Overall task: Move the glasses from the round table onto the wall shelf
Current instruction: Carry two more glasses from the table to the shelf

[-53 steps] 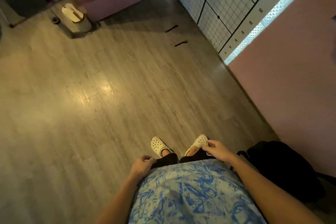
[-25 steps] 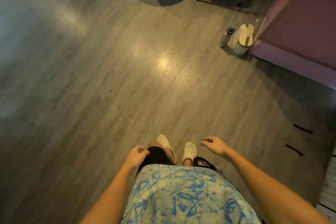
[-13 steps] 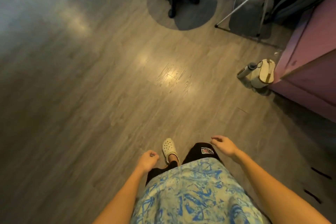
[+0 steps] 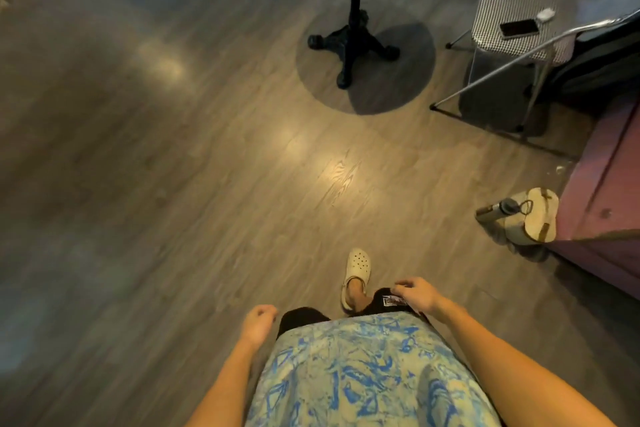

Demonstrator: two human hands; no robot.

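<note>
The left hand (image 4: pixel 259 321) at 7 o'clock and the right hand (image 4: pixel 415 295) at 5 o'clock hang empty with fingers loosely curled, while the round table's black pedestal (image 4: pixel 353 42) stands at 12 o'clock, its top and the glasses out of view.

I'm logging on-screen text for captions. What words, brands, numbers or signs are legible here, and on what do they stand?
No text can be read.
Patch on the black shorts: printed, but too small and blurred to read.
Brown tag on the beige bag: no lettering can be made out.
Phone on the checked chair seat: dark screen, no text.
</note>
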